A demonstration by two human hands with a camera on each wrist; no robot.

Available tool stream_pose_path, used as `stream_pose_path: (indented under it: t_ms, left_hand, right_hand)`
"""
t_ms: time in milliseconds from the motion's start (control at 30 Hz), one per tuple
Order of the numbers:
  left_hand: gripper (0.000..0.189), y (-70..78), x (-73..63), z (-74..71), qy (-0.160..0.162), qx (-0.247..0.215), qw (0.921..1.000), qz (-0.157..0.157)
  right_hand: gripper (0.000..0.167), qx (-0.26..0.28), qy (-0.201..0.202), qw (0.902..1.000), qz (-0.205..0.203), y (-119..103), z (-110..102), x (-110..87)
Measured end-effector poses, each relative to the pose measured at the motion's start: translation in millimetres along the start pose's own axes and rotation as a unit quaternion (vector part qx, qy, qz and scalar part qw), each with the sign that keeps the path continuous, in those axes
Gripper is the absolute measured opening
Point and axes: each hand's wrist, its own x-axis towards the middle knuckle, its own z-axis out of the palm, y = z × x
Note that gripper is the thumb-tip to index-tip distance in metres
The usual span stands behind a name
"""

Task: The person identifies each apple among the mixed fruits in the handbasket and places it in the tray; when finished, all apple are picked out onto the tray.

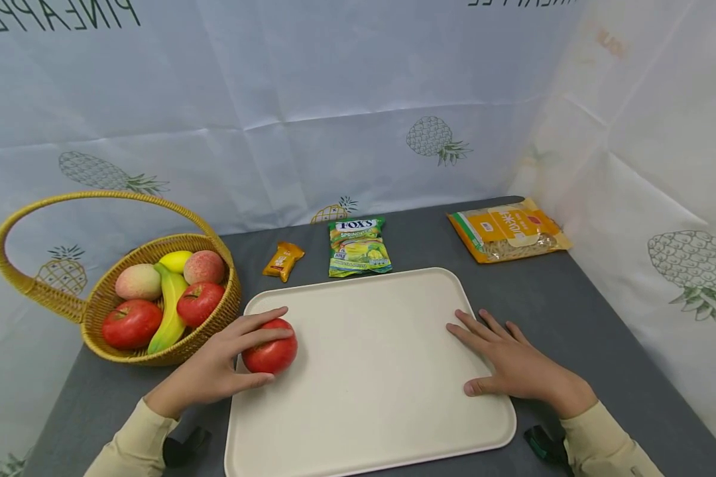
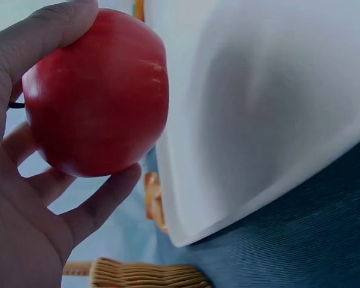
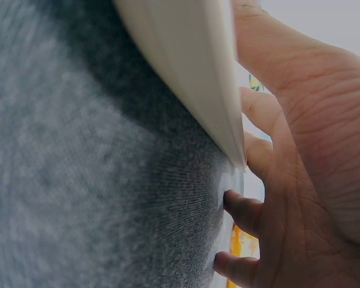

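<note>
My left hand (image 1: 221,361) grips a red apple (image 1: 272,351) over the left part of a cream tray (image 1: 370,371). Thumb and fingers curve round the apple (image 2: 102,96) in the left wrist view, and a shadow falls on the tray below. At the tray's right rim lies my right hand (image 1: 513,364), fingers spread, thumb and index over the rim. In the right wrist view the other fingertips (image 3: 243,213) of that hand rest at the grey cloth beside the tray's edge.
A wicker basket (image 1: 229,305) with a tall handle holds fruit, including a banana (image 1: 170,308), at the left. Behind the tray lie an orange wrapped snack (image 1: 283,260) and a green FOX'S candy bag (image 1: 358,247). A yellow grain packet (image 1: 509,232) lies back right. Pineapple-print curtains (image 1: 346,79) enclose the table.
</note>
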Motion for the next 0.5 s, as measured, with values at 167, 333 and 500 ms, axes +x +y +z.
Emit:
stream_pose_path:
  t_ms: [167, 333, 500]
  left_hand:
    - [0.076, 0.4, -3.2, 6.9, -0.020, -0.003, 0.9994, -0.027]
    - [0.075, -1.5, -5.6, 11.7, -0.028, -0.006, 0.9989, -0.036]
    - [0.074, -4.7, -8.3, 16.5, -0.032, 0.003, 0.9990, -0.032]
  right_hand:
    - [0.104, 0.002, -0.001, 1.0000, 0.002, -0.4, 0.3, -0.1]
    - [0.104, 0.000, 0.002, 1.0000, 0.003, -0.3, 0.8, -0.1]
    - [0.103, -0.003, 0.003, 1.0000, 0.003, -0.5, 0.8, 0.0]
